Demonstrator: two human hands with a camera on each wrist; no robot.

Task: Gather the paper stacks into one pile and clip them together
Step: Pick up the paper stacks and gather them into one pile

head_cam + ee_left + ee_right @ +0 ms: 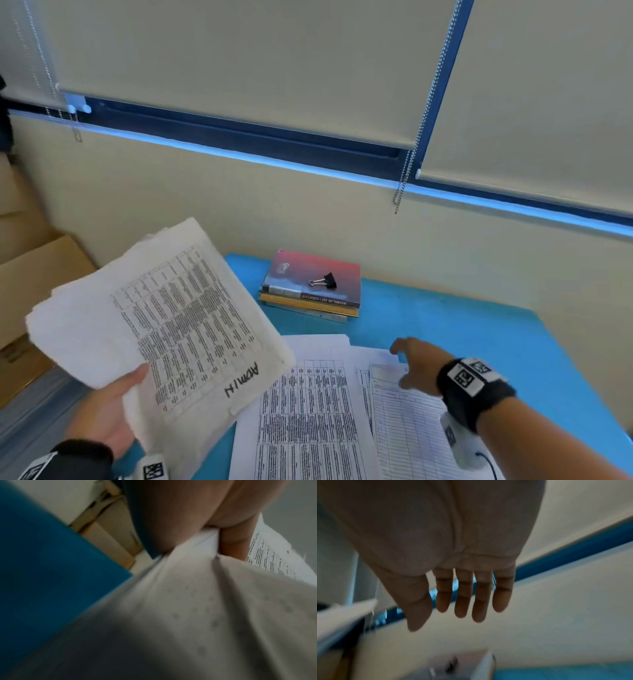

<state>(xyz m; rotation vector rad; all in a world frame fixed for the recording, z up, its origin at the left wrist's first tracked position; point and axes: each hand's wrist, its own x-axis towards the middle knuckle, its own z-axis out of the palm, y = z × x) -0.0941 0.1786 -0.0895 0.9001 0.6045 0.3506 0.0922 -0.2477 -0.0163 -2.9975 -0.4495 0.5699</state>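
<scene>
My left hand (pixel 106 418) was clamped on a thick stack of printed sheets (pixel 164 322), thumb on top and the rest of the hand beneath, holding it tilted up off the blue table (pixel 462 325). In the left wrist view the thumb (pixel 235 545) pressed into the paper edge. My right hand (pixel 416 366) hovered with fingers (pixel 462 595) straight and slightly spread, holding nothing, above the loose papers (pixel 308 421) that lay flat on the table just right of the lifted stack. Under that hand lay a further lined form (pixel 407 428), overlapping them. Beyond my right hand, towards the wall, sat a small pile of books (pixel 311 287), and on the top red cover rested a black binder clip (pixel 325 281). Left of my left hand stood cardboard boxes (pixel 30 274); I could not tell what they held.
</scene>
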